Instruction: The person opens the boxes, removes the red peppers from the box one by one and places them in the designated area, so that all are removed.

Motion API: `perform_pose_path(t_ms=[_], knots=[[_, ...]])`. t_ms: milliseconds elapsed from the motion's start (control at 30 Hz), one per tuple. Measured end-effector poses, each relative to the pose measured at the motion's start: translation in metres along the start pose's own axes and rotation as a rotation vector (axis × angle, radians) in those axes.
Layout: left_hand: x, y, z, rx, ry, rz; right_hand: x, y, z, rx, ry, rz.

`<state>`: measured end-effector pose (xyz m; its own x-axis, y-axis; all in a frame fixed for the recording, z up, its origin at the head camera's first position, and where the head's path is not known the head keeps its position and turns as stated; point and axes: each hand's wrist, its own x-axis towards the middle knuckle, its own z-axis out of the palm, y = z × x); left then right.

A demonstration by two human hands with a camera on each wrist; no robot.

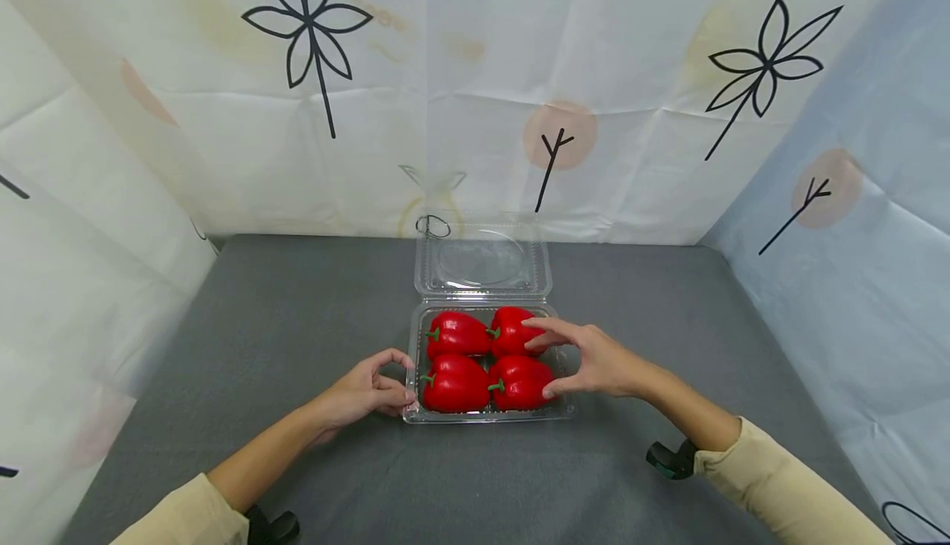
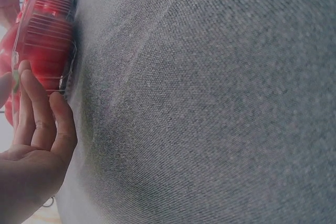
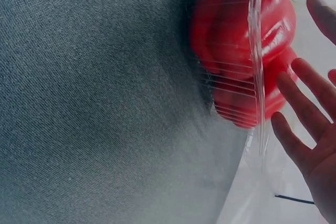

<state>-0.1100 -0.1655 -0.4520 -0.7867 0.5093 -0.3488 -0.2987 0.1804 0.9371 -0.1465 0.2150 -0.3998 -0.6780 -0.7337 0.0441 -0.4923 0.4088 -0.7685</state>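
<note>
Several red bell peppers (image 1: 458,382) with green stems lie in two rows inside a clear plastic clamshell container (image 1: 490,416). Its clear lid (image 1: 482,269) stands folded back, away from me. My left hand (image 1: 374,388) holds the container's left edge, thumb at the rim and fingers against the side wall, as the left wrist view shows. Over the container's right side, my right hand (image 1: 594,359) spreads its fingers and thumb beside the two right-hand peppers (image 3: 273,22). Its fingers (image 3: 304,103) look extended, curled round nothing. Whether the fingertips touch a pepper I cannot tell.
A grey cloth-covered table (image 1: 312,306) lies under the container. White fabric (image 1: 475,58) with printed leaves and trees hangs behind it and on both sides. Dark wrist straps (image 1: 671,458) sit at the beige sleeves.
</note>
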Motion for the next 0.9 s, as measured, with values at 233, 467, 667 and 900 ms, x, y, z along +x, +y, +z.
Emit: perform_pose_path(t_ms=[233, 467, 667, 900], knots=[[0.001, 0.001, 0.001, -0.012, 0.006, -0.011, 0.002, 0.001, 0.006, -0.062, -0.063, 0.024], [0.0, 0.001, 0.002, -0.012, 0.021, -0.02, 0.006, -0.001, 0.011, -0.19, -0.056, 0.044], [0.001, 0.001, 0.002, -0.008, 0.021, -0.014, 0.007, -0.003, 0.016, -0.291, -0.085, 0.07], [0.001, 0.0, 0.002, -0.013, 0.022, -0.015, 0.009, -0.003, 0.015, -0.301, -0.095, 0.051]])
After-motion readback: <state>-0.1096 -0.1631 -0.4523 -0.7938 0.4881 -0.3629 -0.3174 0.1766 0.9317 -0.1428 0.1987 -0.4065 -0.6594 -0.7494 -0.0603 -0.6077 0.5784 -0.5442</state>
